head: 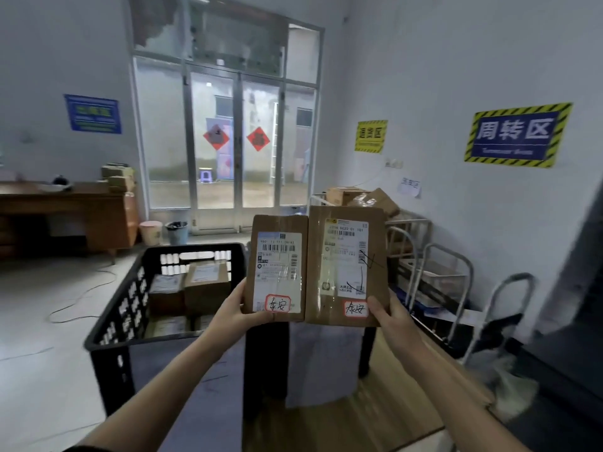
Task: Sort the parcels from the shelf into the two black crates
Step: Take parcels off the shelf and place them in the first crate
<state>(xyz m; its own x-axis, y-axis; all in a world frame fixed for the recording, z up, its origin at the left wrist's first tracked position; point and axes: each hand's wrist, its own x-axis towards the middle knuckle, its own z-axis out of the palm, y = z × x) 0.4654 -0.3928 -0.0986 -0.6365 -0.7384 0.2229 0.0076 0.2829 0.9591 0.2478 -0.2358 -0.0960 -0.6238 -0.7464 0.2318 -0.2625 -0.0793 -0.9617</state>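
My left hand (239,309) holds a small brown cardboard parcel (277,236) upright by its lower left corner. My right hand (390,313) holds a larger brown parcel (377,233) by its lower right corner. The two parcels touch side by side, white shipping labels facing me, each with a red-bordered handwritten sticker at the bottom. Below and to the left stands a black crate (107,327) with several parcels inside. A second black crate (264,360) stands right of it, mostly hidden behind the parcels and my arms, with a pale sheet on its front.
Metal trolleys (453,278) and a hand cart (502,308) crowd the right wall, with boxes (359,195) behind. A wooden desk (65,213) stands at left; two bins (163,231) sit by the glass door. A cable (81,298) trails over the floor.
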